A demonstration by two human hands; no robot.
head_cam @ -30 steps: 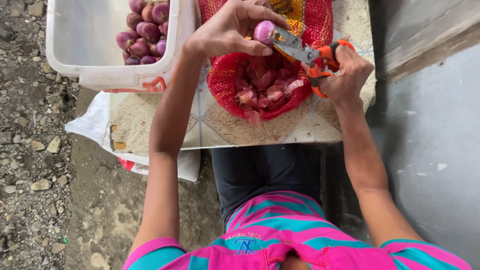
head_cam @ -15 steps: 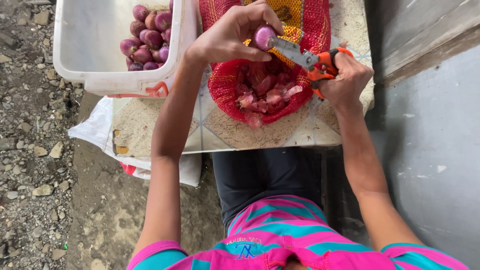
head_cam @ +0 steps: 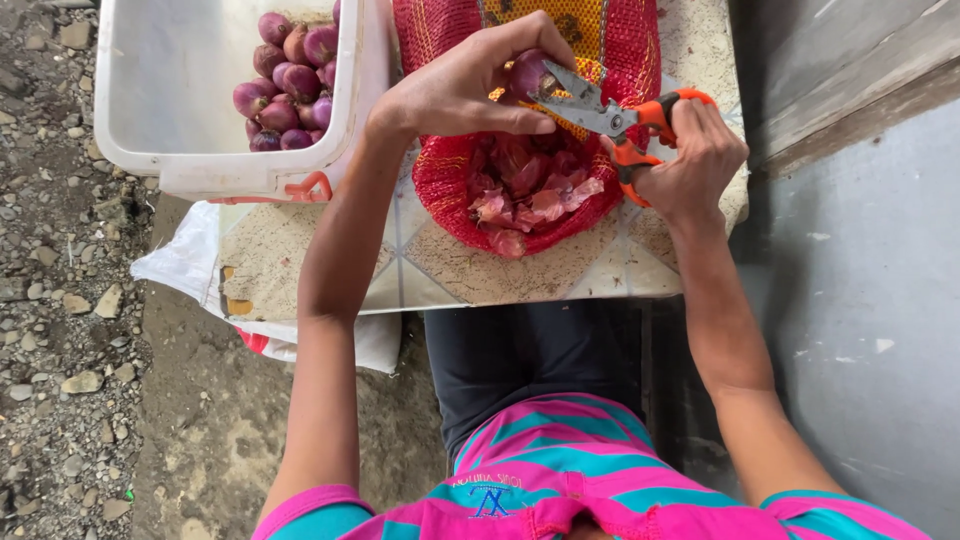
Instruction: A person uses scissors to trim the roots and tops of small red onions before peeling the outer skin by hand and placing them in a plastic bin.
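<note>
A red net bag full of pink onion skins is laid open on the speckled board. Just right of the bag, the orange scissors are gripped tight in the right hand. Over the bag, a purple onion is pinched in the left hand, with the blades touching it. Left of the bag, more onions are kept in a white tub

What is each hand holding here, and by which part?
Left hand pinches a purple onion around its body with the fingertips. Right hand grips orange-handled scissors by the handles, blades at the onion.
</note>
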